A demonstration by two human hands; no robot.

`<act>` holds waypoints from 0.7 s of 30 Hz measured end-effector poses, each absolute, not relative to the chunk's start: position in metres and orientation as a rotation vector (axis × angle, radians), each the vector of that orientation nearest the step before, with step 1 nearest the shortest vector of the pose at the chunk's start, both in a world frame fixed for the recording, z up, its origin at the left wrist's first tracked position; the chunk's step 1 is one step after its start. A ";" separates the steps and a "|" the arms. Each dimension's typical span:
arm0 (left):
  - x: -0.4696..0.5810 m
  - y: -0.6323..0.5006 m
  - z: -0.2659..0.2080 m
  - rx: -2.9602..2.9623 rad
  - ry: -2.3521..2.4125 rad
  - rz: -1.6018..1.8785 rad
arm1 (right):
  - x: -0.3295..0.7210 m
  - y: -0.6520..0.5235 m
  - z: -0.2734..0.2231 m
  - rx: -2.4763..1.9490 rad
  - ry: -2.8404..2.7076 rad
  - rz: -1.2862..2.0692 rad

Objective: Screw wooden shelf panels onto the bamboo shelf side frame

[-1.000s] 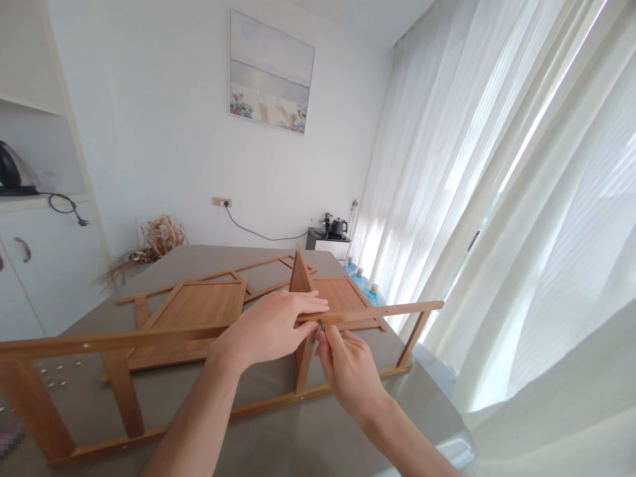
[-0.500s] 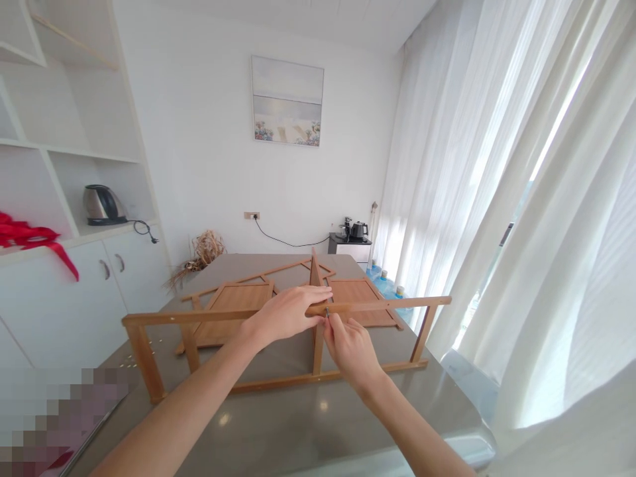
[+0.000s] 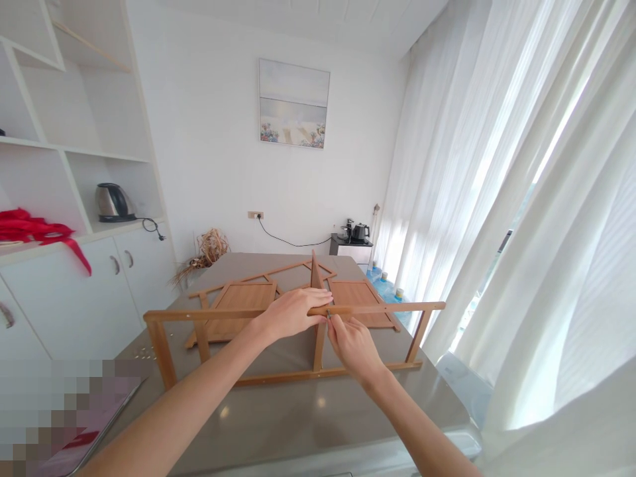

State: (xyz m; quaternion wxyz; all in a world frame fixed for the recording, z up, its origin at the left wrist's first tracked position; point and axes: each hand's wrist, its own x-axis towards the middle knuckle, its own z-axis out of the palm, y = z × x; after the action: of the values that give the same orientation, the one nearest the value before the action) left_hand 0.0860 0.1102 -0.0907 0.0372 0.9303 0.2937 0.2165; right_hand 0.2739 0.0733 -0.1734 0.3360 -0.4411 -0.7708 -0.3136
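A wooden frame (image 3: 392,308) stands on its long side across the table, with an upright wooden panel (image 3: 316,278) meeting it near the middle. My left hand (image 3: 291,311) is closed around the frame's top rail at that joint, thumb below and fingers over it. Just right of it, my right hand (image 3: 355,348) pinches a small, thin metal piece (image 3: 328,314) against the near face of the rail. Whether this is a screw or a small key is too small to tell. My left hand covers part of the rail and joint.
Flat wooden panels (image 3: 358,301) lie on the grey table (image 3: 278,424) behind the frame. Several small fittings (image 3: 144,353) are scattered at its left edge. White cabinets (image 3: 94,265) stand left, curtains (image 3: 447,199) hang right, and blue water bottles (image 3: 383,283) sit beyond the table.
The view has turned slightly left, so the room appears shifted right. Both hands keep the same hold at the joint, with the right fingers barely moved.
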 end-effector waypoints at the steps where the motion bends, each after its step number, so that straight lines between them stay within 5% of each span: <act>1: 0.086 0.111 -0.092 2.858 0.906 0.670 | 0.275 0.075 -0.173 -1.131 -2.015 -0.833; 8: 0.085 0.118 -0.100 2.876 0.905 0.710 | 0.277 0.075 -0.170 -1.188 -2.030 -0.807; 17: 0.086 0.118 -0.100 2.887 0.903 0.751 | 0.249 0.065 -0.183 -1.364 -1.840 -0.120; 21: 0.085 0.115 -0.096 2.882 0.897 0.717 | 0.245 0.068 -0.189 -1.273 -1.786 -0.289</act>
State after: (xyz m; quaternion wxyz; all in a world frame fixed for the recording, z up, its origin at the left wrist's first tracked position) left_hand 0.0855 0.1153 -0.0963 0.0197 0.9288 0.2890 0.2311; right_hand 0.2451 0.0677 -0.1892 0.4483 -0.5143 -0.7217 -0.1169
